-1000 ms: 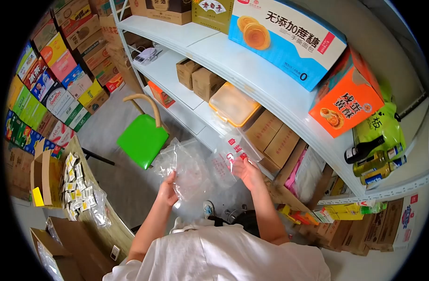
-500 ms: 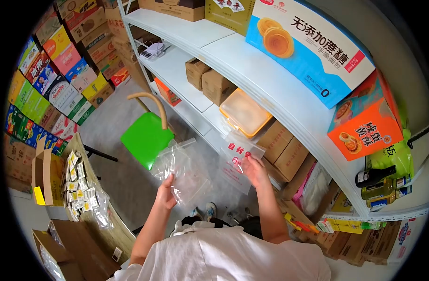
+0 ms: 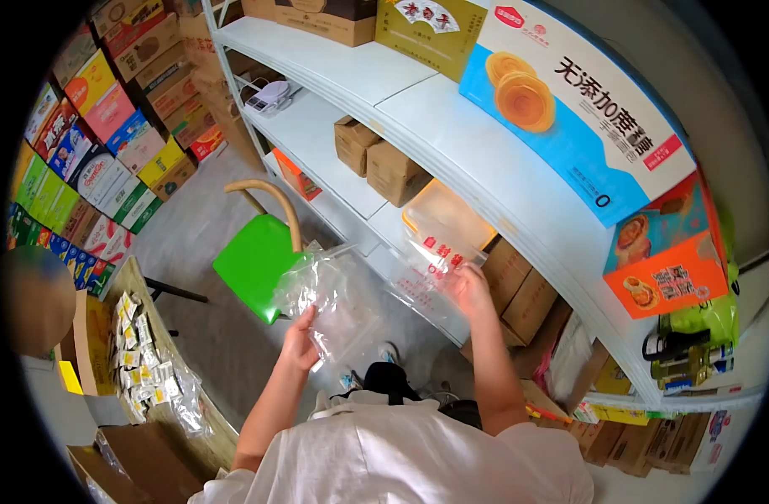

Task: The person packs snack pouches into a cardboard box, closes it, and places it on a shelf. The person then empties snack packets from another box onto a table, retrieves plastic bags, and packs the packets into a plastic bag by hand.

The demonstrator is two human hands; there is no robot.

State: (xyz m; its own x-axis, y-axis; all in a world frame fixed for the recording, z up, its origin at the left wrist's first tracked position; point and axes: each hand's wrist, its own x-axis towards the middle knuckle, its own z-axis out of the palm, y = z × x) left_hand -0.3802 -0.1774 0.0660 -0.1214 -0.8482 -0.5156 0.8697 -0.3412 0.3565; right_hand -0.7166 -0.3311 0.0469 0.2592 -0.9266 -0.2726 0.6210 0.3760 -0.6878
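Note:
My left hand [image 3: 300, 339] is closed on a bunch of clear plastic bags [image 3: 338, 298], crumpled and see-through. In my right hand [image 3: 471, 292] is a clear zip-lock bag [image 3: 425, 273] with red printing, gripped at its right side. The two hands are apart, held in front of my body. Beyond the left hand's bags stands a chair with a green seat [image 3: 252, 265] and a curved wooden back. Past the zip-lock bag, a clear-lidded box with an orange rim [image 3: 447, 214] sits on the shelf.
A white shelf unit [image 3: 317, 134] curves along the right, carrying brown cartons [image 3: 395, 172] and a blue-and-white bread box [image 3: 569, 109]. On the left, a table [image 3: 201, 433] holds many small packets [image 3: 141, 361]. Stacked boxes [image 3: 107, 181] line the far left. A blurred person's head [image 3: 40, 298] shows at the left edge.
The zip-lock bag has tilted and folded a little in my right hand. My left hand keeps its bags. The view has shifted slightly, and a person's head has appeared at the left.

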